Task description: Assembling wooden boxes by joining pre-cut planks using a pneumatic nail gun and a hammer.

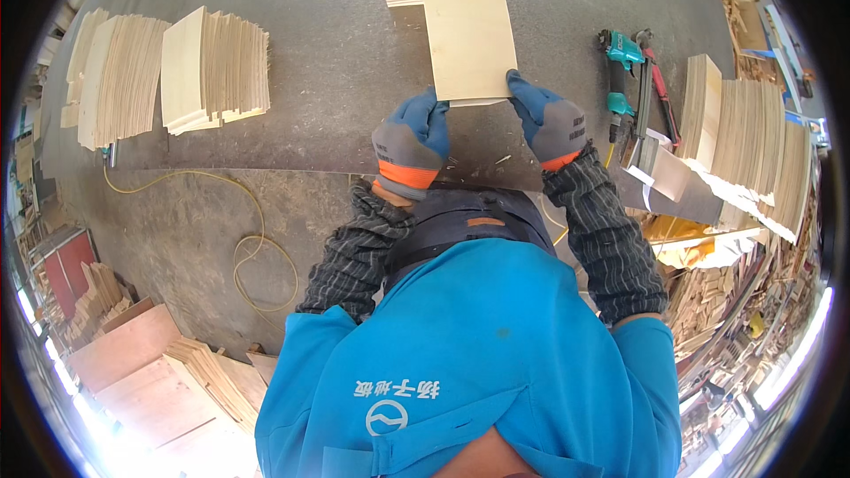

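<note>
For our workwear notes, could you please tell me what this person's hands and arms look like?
The left hand and right hand wear gloves with blue fingers, grey backs bearing dark markings, and orange wrist bands. Dark, wrinkled sleeve covers with thin pale stripes run up from near the gloves. Above them show blue shirt sleeves.
</note>
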`<act>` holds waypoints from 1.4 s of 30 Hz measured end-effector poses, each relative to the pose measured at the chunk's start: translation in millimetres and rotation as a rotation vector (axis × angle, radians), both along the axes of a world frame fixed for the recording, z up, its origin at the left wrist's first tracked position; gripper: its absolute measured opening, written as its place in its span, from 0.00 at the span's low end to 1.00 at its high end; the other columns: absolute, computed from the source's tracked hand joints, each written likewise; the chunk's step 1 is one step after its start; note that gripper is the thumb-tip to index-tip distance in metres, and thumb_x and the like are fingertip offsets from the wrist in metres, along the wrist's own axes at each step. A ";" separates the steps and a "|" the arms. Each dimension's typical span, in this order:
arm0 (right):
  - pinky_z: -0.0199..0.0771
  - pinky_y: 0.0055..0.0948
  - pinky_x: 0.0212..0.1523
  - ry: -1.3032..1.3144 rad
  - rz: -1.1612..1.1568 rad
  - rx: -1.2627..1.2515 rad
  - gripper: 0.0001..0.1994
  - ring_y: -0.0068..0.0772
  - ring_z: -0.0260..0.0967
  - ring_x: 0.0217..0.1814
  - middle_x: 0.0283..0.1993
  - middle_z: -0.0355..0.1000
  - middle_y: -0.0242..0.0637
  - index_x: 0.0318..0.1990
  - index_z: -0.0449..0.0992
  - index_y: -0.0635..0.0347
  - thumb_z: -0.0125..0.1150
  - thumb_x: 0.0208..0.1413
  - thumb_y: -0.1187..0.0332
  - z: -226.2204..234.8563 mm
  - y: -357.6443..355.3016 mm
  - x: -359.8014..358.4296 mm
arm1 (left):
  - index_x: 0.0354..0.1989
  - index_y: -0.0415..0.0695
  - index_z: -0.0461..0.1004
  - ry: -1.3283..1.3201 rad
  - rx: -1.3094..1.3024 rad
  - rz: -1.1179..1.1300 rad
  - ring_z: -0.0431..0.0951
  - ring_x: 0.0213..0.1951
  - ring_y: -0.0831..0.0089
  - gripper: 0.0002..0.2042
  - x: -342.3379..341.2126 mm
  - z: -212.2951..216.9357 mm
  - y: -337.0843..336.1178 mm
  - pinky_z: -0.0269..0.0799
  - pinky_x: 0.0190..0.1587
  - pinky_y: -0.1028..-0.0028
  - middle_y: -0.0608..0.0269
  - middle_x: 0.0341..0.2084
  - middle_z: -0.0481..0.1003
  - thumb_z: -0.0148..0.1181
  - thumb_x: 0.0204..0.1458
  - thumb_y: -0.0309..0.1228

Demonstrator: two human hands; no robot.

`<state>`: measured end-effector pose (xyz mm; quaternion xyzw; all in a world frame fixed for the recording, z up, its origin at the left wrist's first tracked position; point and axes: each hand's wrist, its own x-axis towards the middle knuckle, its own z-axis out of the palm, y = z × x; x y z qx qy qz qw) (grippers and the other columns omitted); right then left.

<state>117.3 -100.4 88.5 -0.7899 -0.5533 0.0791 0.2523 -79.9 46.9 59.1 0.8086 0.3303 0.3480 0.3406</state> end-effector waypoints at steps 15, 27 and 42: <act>0.84 0.44 0.43 0.048 0.002 -0.019 0.19 0.53 0.83 0.44 0.49 0.82 0.53 0.64 0.77 0.58 0.55 0.67 0.73 8.5 -0.5 -4.6 | 0.62 0.47 0.81 0.180 0.146 -0.150 0.78 0.62 0.38 0.28 9.9 44.9 15.4 0.78 0.63 0.56 0.33 0.72 0.63 0.78 0.53 0.38; 0.84 0.45 0.44 0.034 0.027 0.027 0.23 0.56 0.82 0.46 0.51 0.81 0.55 0.65 0.77 0.58 0.58 0.62 0.79 10.0 -1.8 -1.1 | 0.59 0.40 0.82 -0.011 0.076 -0.343 0.77 0.65 0.46 0.24 25.9 -4.2 29.2 0.80 0.63 0.61 0.38 0.68 0.71 0.78 0.52 0.29; 0.76 0.53 0.64 -0.103 -0.729 -0.282 0.49 0.65 0.77 0.63 0.65 0.74 0.64 0.80 0.52 0.60 0.72 0.58 0.49 -91.6 -90.2 204.5 | 0.58 0.41 0.83 -0.002 0.121 -0.359 0.76 0.66 0.46 0.23 30.9 -7.6 30.3 0.78 0.65 0.60 0.40 0.68 0.72 0.79 0.52 0.30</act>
